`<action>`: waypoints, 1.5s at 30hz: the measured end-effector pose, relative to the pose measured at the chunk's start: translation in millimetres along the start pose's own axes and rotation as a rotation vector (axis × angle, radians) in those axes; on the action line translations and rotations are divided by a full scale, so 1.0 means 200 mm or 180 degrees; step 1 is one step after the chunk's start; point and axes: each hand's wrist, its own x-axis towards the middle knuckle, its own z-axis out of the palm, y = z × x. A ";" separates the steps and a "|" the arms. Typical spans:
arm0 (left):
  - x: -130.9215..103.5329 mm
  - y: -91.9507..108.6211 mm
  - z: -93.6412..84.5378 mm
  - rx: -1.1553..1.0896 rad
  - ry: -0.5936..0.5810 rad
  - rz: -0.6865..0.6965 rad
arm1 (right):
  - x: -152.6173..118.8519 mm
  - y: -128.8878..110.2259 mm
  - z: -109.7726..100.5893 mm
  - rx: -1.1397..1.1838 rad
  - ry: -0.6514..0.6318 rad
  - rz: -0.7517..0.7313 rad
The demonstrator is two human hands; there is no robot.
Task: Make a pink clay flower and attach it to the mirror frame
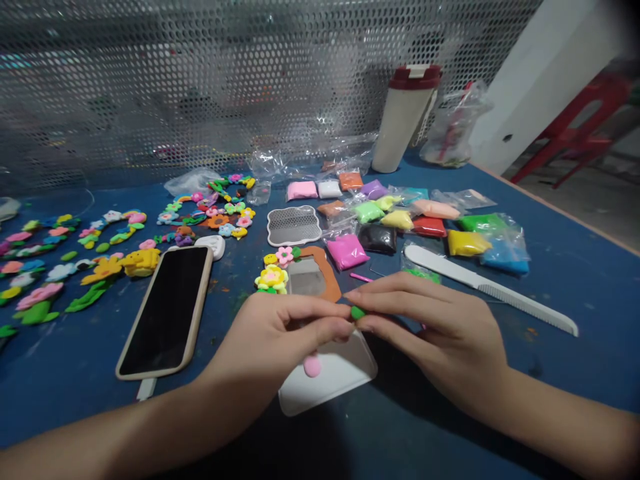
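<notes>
Between the fingertips of my left hand and my right hand is a small piece of green clay. Both hands pinch it from either side. Below them lies a white board with a pink clay disc on it, close under my left fingers. Just beyond my hands sits a mirror with a brown clay border. Yellow and pink clay flowers decorate its left side. A thin pink tool lies behind my right fingertips, partly hidden.
A phone with a cable lies left, near many clay ornaments. Behind are a small wavy-edged mirror and several clay packets. A white comb-like knife lies right. A tumbler stands by the perforated metal panel.
</notes>
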 end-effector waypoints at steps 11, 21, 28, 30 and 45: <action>0.03 -0.03 -0.01 -0.0172 -0.0460 -0.0224 | 0.01 -0.03 0.00 -0.0116 0.0063 -0.0181; 0.04 -0.04 0.00 -0.0176 -0.0770 -0.0488 | 0.00 -0.03 -0.01 0.0091 -0.0116 -0.0261; 0.03 -0.05 0.01 -0.0310 -0.0846 -0.0425 | 0.01 -0.02 -0.01 0.0142 -0.0209 -0.0336; 0.03 -0.05 0.00 -0.0391 -0.0832 -0.0380 | 0.01 -0.01 -0.01 0.0049 -0.0238 -0.0388; 0.03 -0.05 0.01 -0.0324 -0.0500 -0.0279 | -0.01 0.01 0.01 0.0116 -0.0127 -0.0186</action>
